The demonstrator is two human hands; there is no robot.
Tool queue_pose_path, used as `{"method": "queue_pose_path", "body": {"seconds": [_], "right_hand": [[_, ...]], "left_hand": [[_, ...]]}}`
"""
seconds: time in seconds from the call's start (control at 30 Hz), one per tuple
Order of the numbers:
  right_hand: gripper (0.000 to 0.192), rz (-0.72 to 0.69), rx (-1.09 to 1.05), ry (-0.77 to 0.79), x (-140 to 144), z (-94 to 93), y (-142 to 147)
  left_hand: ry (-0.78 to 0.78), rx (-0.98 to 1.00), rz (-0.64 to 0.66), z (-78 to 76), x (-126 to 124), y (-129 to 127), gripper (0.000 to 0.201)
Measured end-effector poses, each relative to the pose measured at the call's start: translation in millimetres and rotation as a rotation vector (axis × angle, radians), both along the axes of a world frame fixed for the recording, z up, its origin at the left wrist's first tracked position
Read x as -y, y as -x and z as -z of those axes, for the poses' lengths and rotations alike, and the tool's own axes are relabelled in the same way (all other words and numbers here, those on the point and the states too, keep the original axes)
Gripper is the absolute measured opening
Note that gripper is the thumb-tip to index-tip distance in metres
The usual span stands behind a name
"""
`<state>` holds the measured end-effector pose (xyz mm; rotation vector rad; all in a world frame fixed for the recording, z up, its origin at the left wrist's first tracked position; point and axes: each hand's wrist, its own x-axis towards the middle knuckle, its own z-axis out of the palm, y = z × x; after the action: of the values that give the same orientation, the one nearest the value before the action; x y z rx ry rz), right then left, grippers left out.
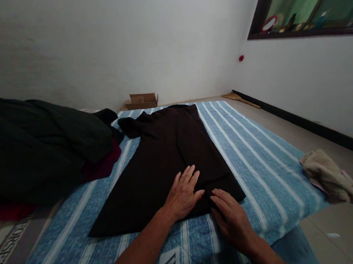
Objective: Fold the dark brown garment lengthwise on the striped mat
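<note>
- Your left hand (183, 193) lies flat on the black garment (166, 164), palm down and fingers spread a little, so it presses the cloth against the bed and does not pinch anything
- Your right hand (231, 218) rests just beside it at the lower hem, fingers held together and lying on the edge of the fabric; I cannot tell if the fingertips catch the hem or only touch it
- The black garment is laid out lengthwise on the blue striped sheet (256, 159), with the hem near you and the collar end toward the far wall; one sleeve (134, 124) goes out to the left near the top
- The right side of the garment seems folded over the middle, because a straight edge runs down the cloth; your hands sit where this edge meets the hem, I think to keep it smooth
- On the left, a pile of dark clothes (42, 144) rests on the bed, with something dark red under it, close to the sleeve but apart from your hands
- A beige cloth (328, 174) lies crumpled at the right corner of the bed, well apart from the garment
- A cardboard box (141, 101) stands on the floor against the far wall, behind the bed
</note>
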<state>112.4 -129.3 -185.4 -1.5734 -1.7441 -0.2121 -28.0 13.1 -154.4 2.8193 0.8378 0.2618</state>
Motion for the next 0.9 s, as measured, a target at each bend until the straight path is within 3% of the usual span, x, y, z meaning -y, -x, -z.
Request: {"method": "queue_pose_path", "body": {"seconds": [0.53, 0.9], "right_hand": [[0.027, -0.001, 0.086, -0.076, -10.1, 4.9, 1.3], [0.021, -0.025, 0.017, -0.095, -26.7, -16.6, -8.3]], "left_hand": [[0.05, 0.042, -0.004, 0.6, 1.4, 5.6, 0.06], [0.096, 0.055, -0.013, -0.4, 2.4, 8.7, 0.062]]}}
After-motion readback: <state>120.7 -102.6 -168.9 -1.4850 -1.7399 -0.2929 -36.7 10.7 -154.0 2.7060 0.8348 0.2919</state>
